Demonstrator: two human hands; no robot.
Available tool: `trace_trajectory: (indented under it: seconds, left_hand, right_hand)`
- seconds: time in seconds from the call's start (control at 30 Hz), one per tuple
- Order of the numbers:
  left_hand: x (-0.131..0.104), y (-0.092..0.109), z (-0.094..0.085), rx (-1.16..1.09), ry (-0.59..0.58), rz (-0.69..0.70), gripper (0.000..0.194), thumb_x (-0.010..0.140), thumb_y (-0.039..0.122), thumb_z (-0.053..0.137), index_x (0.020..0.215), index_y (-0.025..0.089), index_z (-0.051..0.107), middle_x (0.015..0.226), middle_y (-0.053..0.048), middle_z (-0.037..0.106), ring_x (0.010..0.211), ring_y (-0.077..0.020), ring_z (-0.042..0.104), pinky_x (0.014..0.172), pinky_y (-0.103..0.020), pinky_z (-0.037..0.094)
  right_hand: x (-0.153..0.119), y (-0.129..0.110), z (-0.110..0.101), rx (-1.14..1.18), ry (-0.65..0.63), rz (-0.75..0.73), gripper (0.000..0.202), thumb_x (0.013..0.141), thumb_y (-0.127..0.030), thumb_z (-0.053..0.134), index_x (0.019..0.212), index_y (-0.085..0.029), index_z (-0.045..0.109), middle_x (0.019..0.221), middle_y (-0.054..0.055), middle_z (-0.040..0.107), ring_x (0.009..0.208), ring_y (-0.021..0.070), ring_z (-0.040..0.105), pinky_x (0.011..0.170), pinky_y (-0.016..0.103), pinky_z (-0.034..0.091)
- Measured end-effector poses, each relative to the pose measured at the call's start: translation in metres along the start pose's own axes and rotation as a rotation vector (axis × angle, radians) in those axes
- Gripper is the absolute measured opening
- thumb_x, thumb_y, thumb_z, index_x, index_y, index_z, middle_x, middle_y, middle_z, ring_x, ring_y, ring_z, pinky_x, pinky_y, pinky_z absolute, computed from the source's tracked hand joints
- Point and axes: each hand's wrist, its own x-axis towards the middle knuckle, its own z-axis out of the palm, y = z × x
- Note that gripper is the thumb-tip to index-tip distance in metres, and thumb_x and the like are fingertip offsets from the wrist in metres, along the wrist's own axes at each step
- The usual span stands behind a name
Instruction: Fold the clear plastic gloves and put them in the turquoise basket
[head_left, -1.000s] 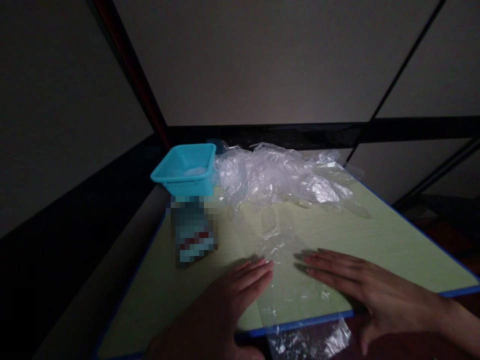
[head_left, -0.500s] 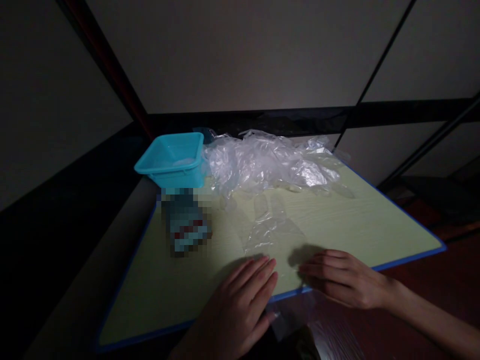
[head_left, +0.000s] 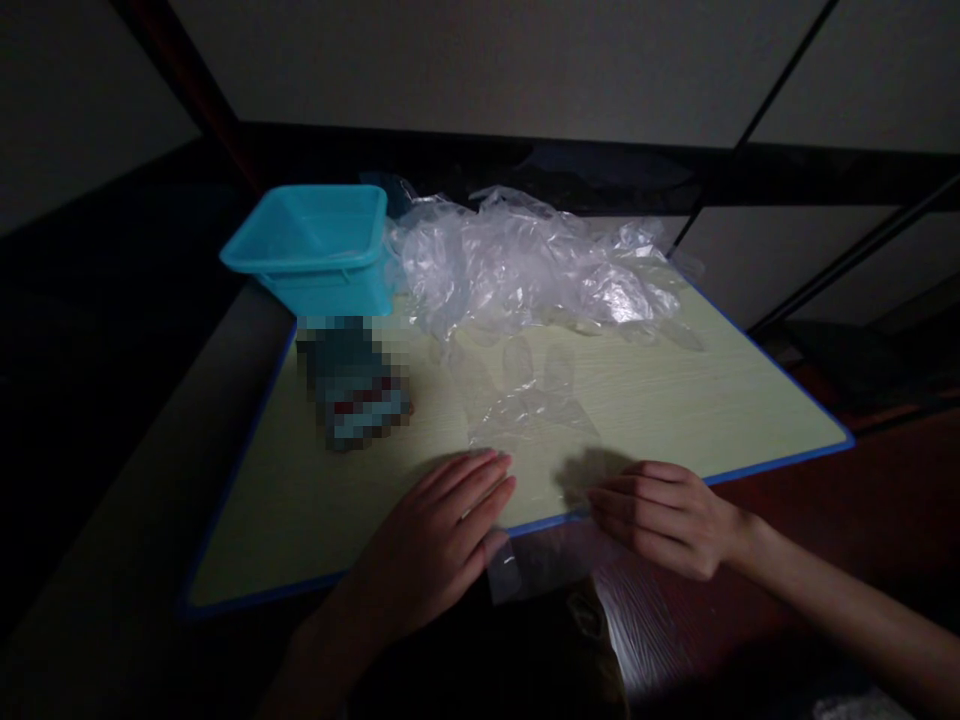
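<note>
Fingers held close together, the left hand (head_left: 442,535) and right hand (head_left: 667,515) met clear film (head_left: 532,415) at the table's (head_left: 660,400) near edge; whether either pinched it could not be told. Crumpled plastic (head_left: 517,265) lay beyond, beside a turquoise basin (head_left: 330,292).

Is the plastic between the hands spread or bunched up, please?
Spread: the clear plastic lies mostly flat, its near end hanging off the table.

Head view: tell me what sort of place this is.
Likely a makeshift indoor workspace, perhaps in a home: a blue-edged table stands near large flat panels, with a turquoise basin beside a heap of clear plastic.
</note>
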Motion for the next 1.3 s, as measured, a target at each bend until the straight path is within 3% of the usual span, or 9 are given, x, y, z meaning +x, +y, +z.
trace_trajectory:
  seconds: [0.33,0.63,0.8,0.97,1.3]
  left_hand:
    - [0.004,-0.014,-0.005,0.059,0.003,0.013,0.032,0.086,0.011,0.044,0.118,0.008,0.052,0.127,-0.014,0.053,0.120,-0.0244,0.045,0.098,-0.044,0.041]
    - [0.009,-0.017,-0.004,0.093,0.044,0.039,0.030,0.087,0.012,0.044,0.114,0.009,0.056,0.122,-0.013,0.057,0.114,-0.0240,0.052,0.095,-0.043,0.045]
    - [0.012,-0.019,-0.004,0.097,-0.052,0.051,0.037,0.086,0.011,0.041,0.123,0.008,0.049,0.130,-0.014,0.050,0.121,-0.0235,0.045,0.100,-0.041,0.041]
    - [0.015,-0.022,-0.005,0.071,-0.160,0.041,0.048,0.084,0.010,0.041,0.132,0.008,0.037,0.140,-0.013,0.037,0.130,-0.0216,0.032,0.106,-0.039,0.033]
    - [0.017,-0.028,-0.001,-0.039,-0.201,0.045,0.042,0.089,0.011,0.035,0.131,0.009,0.040,0.138,-0.012,0.041,0.128,-0.0182,0.036,0.106,-0.036,0.033]
  right_hand:
    - [-0.007,0.009,-0.009,-0.037,-0.075,0.006,0.032,0.091,-0.013,0.033,0.112,-0.012,0.057,0.103,0.011,0.068,0.097,0.0178,0.061,0.067,0.029,0.052]
    - [-0.006,0.023,-0.010,-0.120,-0.126,-0.033,0.033,0.092,-0.010,0.032,0.116,-0.006,0.055,0.113,0.013,0.063,0.107,0.0197,0.057,0.079,0.030,0.054]
    - [-0.003,0.037,-0.010,-0.097,-0.225,-0.044,0.036,0.093,-0.008,0.027,0.119,-0.003,0.052,0.123,0.014,0.056,0.120,0.0231,0.046,0.091,0.036,0.050]
    - [0.001,0.046,-0.008,-0.053,-0.285,0.005,0.038,0.094,-0.010,0.026,0.128,-0.004,0.044,0.128,0.015,0.051,0.127,0.0208,0.036,0.100,0.036,0.042]
    - [-0.003,0.052,0.001,0.060,-0.276,0.025,0.039,0.094,-0.007,0.026,0.131,-0.004,0.040,0.127,0.017,0.052,0.126,0.0207,0.036,0.102,0.038,0.040]
